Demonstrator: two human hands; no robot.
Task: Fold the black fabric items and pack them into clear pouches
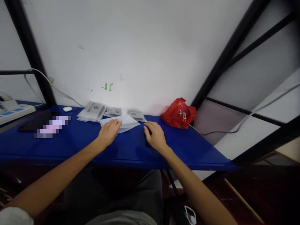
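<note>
My left hand (pixel 109 132) rests on the left part of a white, flat paper-like sheet or bag (pixel 128 122) on the blue table. Its fingers are bent and close together, and whatever lies under the fingertips is hidden. My right hand (pixel 155 135) is just right of that sheet, fingers curved, thumb apart from the index finger, with a dark gap between them and no object visible in it. Behind the sheet lie a small printed white packet (pixel 113 112) and another printed packet (pixel 136 115). A stack of printed white packets (pixel 93 111) is further left.
A red plastic bag (pixel 179 114) sits at the table's back right. On the left are a white earphone case (pixel 67 108), a dark tablet-like object (pixel 35 120), a blurred-out item and a power strip (pixel 17 113). Black frame posts flank the blue table (pixel 77 150).
</note>
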